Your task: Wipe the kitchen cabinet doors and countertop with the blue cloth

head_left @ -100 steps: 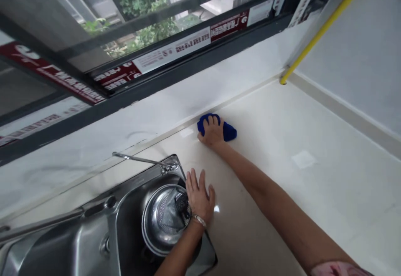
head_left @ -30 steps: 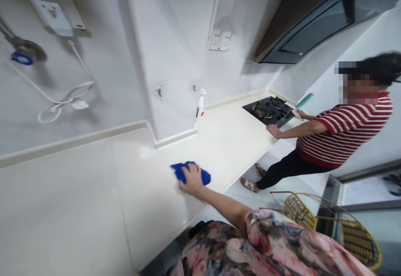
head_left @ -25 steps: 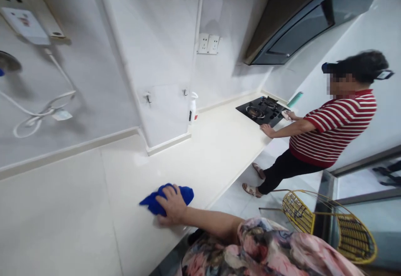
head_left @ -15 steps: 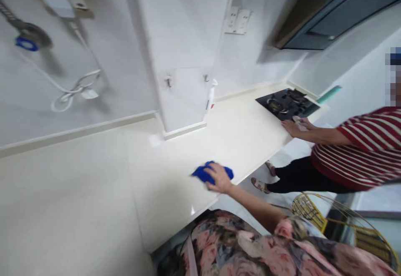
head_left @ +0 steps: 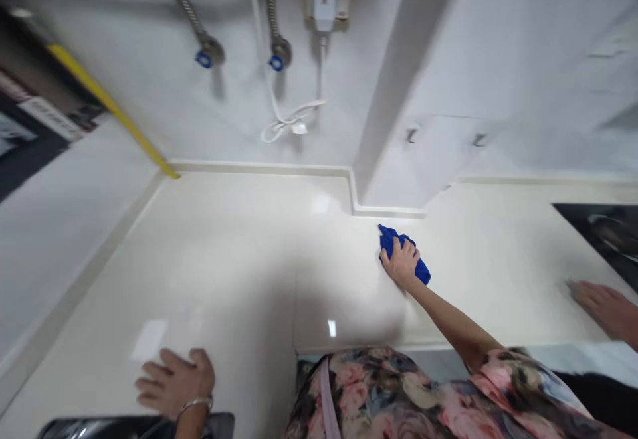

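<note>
A crumpled blue cloth (head_left: 422, 271) lies on the white countertop (head_left: 239, 240), just in front of the wall pillar. Over it is my right hand (head_left: 400, 263), fingers curled down and pressing the cloth to the surface. My left hand (head_left: 175, 380), with a bangle at the wrist, is spread with fingers apart above the counter at the lower left. It holds nothing, and I cannot tell whether the palm touches the counter. A dark glossy object (head_left: 222, 424) is just below that wrist, partly cut off by the frame.
A co-worker's hand (head_left: 601, 303) is at the counter on the right, near a black gas hob (head_left: 615, 233). The pillar (head_left: 399, 186) juts out at the back. A coiled white cable (head_left: 286, 127) hangs on the wall, and a yellow pipe (head_left: 114, 108) runs down the left corner.
My view has swung left, bringing the left corner and my left hand into sight. My right hand and the cloth are now nearer the pillar's base.
</note>
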`<action>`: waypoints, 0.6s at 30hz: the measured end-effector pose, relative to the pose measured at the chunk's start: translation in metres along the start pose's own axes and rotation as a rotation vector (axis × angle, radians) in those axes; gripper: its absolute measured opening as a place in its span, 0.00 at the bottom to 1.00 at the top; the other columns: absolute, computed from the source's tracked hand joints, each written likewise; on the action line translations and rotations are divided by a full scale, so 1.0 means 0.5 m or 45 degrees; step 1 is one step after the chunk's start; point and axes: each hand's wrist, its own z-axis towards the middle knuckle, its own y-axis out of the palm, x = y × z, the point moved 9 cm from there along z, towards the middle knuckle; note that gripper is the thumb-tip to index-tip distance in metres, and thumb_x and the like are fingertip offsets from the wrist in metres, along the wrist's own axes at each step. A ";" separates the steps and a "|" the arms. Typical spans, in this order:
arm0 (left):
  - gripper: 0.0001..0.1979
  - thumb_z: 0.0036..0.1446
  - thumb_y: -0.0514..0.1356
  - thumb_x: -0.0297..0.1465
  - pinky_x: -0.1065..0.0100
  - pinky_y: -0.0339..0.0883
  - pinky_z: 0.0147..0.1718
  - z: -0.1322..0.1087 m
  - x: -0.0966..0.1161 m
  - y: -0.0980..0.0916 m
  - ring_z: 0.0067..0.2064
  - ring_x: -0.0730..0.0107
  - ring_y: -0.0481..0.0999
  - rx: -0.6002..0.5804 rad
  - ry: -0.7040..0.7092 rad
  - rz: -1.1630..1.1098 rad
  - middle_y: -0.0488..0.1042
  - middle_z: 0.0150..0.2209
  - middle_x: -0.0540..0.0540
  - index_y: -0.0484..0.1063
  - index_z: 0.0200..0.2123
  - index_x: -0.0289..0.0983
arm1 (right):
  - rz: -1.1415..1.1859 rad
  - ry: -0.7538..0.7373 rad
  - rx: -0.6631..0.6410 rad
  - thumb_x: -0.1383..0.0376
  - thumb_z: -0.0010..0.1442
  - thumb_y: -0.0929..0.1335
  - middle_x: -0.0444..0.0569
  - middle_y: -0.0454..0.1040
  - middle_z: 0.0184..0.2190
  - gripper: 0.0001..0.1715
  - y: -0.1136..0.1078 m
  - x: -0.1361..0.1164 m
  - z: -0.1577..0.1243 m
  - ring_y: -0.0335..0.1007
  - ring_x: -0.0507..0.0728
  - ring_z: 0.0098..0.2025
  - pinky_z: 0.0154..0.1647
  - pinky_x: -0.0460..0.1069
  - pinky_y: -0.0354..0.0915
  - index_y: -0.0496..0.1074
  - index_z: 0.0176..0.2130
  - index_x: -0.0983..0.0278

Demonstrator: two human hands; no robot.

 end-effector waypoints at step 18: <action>0.35 0.70 0.45 0.40 0.39 0.45 0.73 -0.016 -0.079 0.043 0.76 0.37 0.47 0.094 -0.079 -0.072 0.55 0.74 0.25 0.60 0.71 0.24 | 0.178 -0.635 0.001 0.50 0.66 0.64 0.68 0.65 0.62 0.36 0.132 -0.539 0.285 0.59 0.72 0.62 0.66 0.65 0.50 0.69 0.65 0.67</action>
